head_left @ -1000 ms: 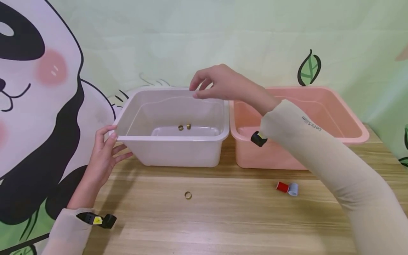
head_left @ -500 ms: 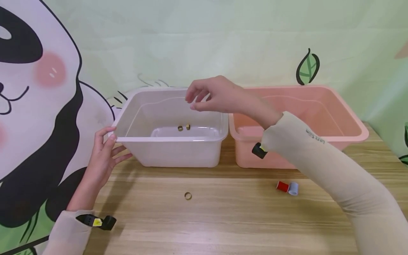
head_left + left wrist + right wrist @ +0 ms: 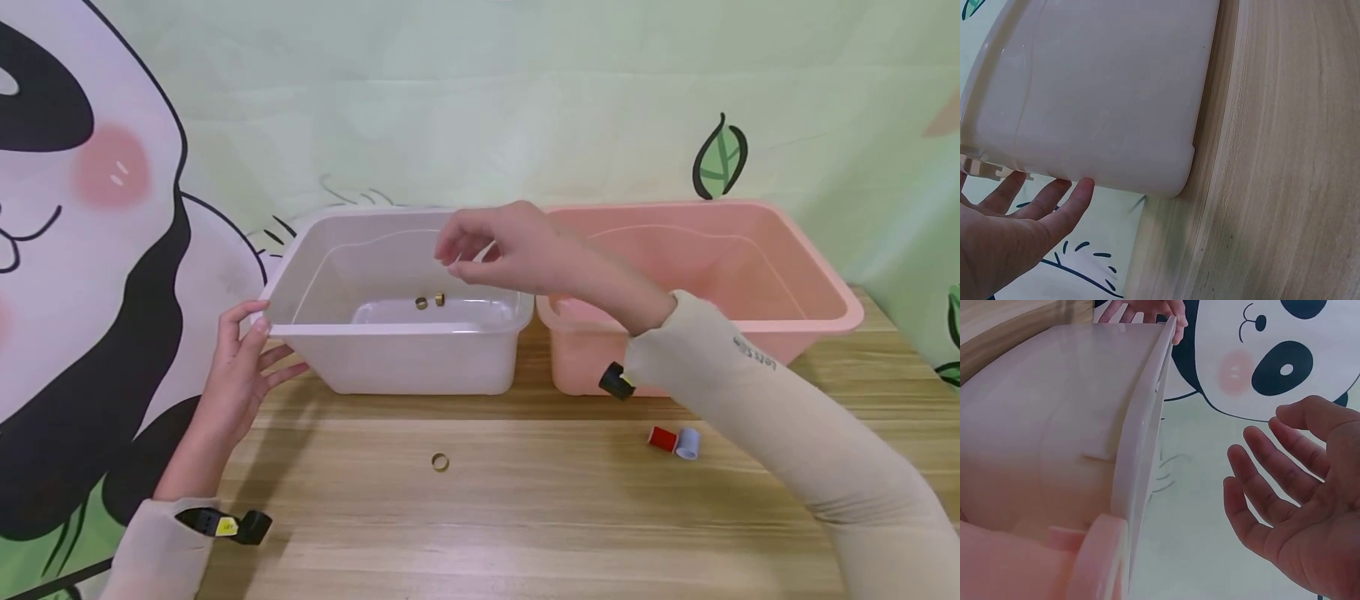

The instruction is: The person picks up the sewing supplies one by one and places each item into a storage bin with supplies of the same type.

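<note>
On the near counter [image 3: 375,537] a gold ring [image 3: 440,462] is lying; red spool [image 3: 662,439] & pale-blue spool [image 3: 687,443] are sitting side by side to its R. Your L hand [image 3: 240,371] is pinching the white bin [image 3: 420,364] at its front L rim. Your R hand [image 3: 513,246] is hovering over that bin, fingers bent & apart; 2 gold rings [image 3: 421,303] are resting inside. Pink bin [image 3: 765,258] is standing just beside, R; panda backdrop [image 3: 450,117] is hanging behind.

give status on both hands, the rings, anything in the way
Left hand gripping rim of white bin. Right hand empty, above bin. Two gold rings inside, third ring on table. Nothing seen blocking third ring.
</note>
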{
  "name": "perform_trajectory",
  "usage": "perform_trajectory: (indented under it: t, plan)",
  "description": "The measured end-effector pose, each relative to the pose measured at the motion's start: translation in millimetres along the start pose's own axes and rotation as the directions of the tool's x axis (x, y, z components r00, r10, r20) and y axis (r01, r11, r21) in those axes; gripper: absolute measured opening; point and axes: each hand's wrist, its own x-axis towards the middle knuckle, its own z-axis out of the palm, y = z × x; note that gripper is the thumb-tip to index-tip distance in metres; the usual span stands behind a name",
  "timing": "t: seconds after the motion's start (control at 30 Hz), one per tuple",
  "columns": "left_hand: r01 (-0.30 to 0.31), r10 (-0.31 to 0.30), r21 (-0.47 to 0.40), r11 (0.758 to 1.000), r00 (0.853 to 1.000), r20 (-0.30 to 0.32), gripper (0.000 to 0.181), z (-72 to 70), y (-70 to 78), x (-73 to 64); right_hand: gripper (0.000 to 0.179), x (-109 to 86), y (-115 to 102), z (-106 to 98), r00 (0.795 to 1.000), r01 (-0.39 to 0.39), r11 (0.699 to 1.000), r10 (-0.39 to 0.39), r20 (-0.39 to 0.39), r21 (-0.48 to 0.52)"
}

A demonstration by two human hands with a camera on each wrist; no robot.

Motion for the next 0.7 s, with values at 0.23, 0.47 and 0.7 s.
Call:
perform_trajectory:
  t: [0.23,0.47,0.7]
  plan:
    - [-0.007,0.007,-0.006,1.0,1.0,0.0,0.041,-1.2,0.8,0.0,0.015,-8.0,-4.4,6.4,1.0,0.003,0.997,-0.003,-0.009,0.072]
    - [-0.002,0.002,-0.002,1.0,1.0,-0.014,0.04,-1.6,0.7,-0.6,0.014,-18.6,-9.3,13.3,0.998,0.065,0.996,-0.065,-0.001,0.057]
    - [0.003,-0.003,-0.013,1.0,1.0,-0.011,0.039,-1.8,-0.1,-3.6,0.018,-33.2,-14.3,22.8,0.998,0.068,0.997,-0.068,0.01,0.034]
